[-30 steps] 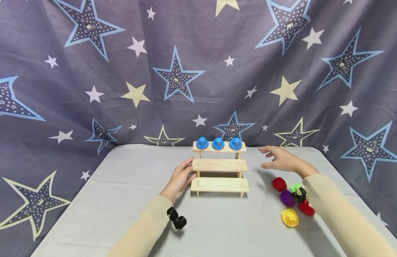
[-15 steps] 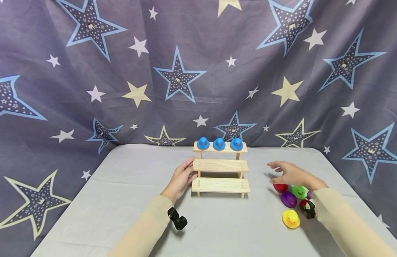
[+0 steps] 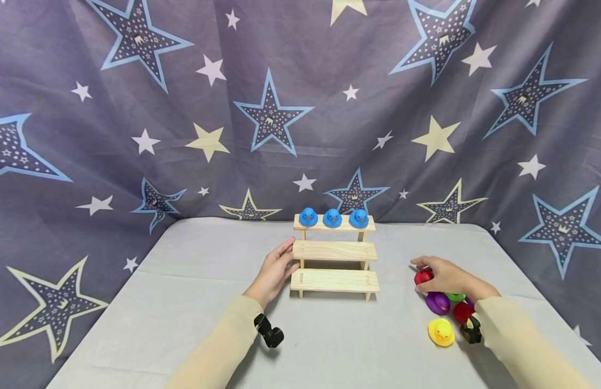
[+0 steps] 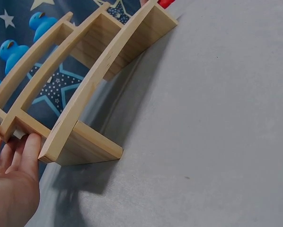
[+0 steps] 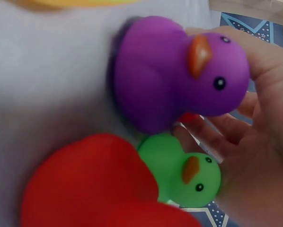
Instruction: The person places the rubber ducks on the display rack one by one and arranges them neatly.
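Note:
A three-step wooden shelf (image 3: 334, 254) stands mid-table with three blue ducks (image 3: 332, 217) along its top step. My left hand (image 3: 279, 266) rests with straight fingers against the shelf's left end; in the left wrist view its fingertips (image 4: 30, 146) touch the lowest step of the shelf (image 4: 84, 90). My right hand (image 3: 438, 276) curls over a red duck (image 3: 423, 276) at the right and grips it. Close by lie a purple duck (image 3: 437, 302), a green duck (image 3: 456, 296), a second red duck (image 3: 463, 312) and a yellow duck (image 3: 440, 331). The purple duck (image 5: 174, 75) and green duck (image 5: 179, 170) sit against my right hand (image 5: 264, 142).
The grey table (image 3: 193, 292) is backed by a star-patterned curtain (image 3: 135, 108) on three sides. A black wrist camera (image 3: 268, 330) hangs under my left sleeve. The loose ducks cluster near the table's right side.
My right hand has drawn back from beside the shelf's top step, come down to the duck cluster and closed round the red duck. The left hand has stayed put.

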